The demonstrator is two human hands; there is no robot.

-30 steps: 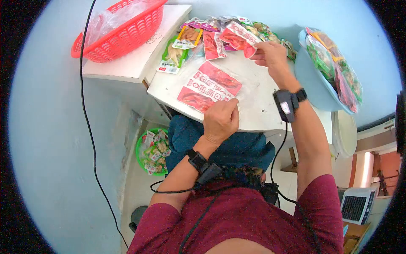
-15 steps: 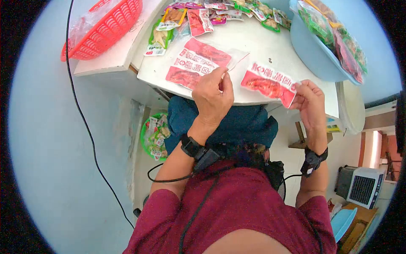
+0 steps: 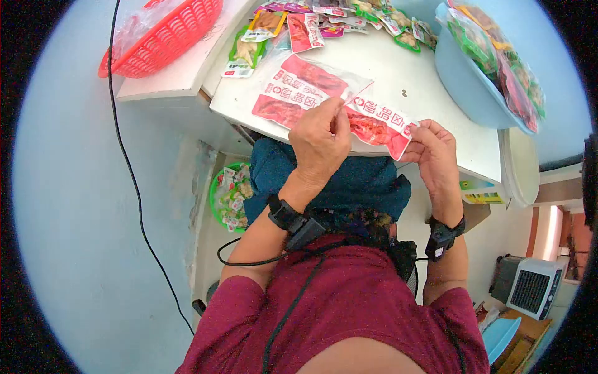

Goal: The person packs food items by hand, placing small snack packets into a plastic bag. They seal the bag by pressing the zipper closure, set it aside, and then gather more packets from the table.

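A clear plastic bag (image 3: 358,84) with red-and-white packets (image 3: 286,96) showing in it lies on the white table. My left hand (image 3: 321,134) pinches the bag's edge with thumb and forefinger. In my right hand (image 3: 430,146) is the right end of another red-and-white packet (image 3: 377,126), held between thumb and fingers. That packet's left end is at the bag's opening, beside my left fingertips; whether it is inside the bag I cannot tell.
Several colourful packets (image 3: 305,32) lie at the table's back. A blue basin (image 3: 467,87) of packets stands at right, a red basket (image 3: 168,43) at upper left. Below on the floor is a green basket (image 3: 215,202). A black cable (image 3: 134,181) hangs at left.
My right hand has moved left with its packet, closing the gap to the bag. My left hand keeps its pinch on the bag. The whole view has shifted slightly.
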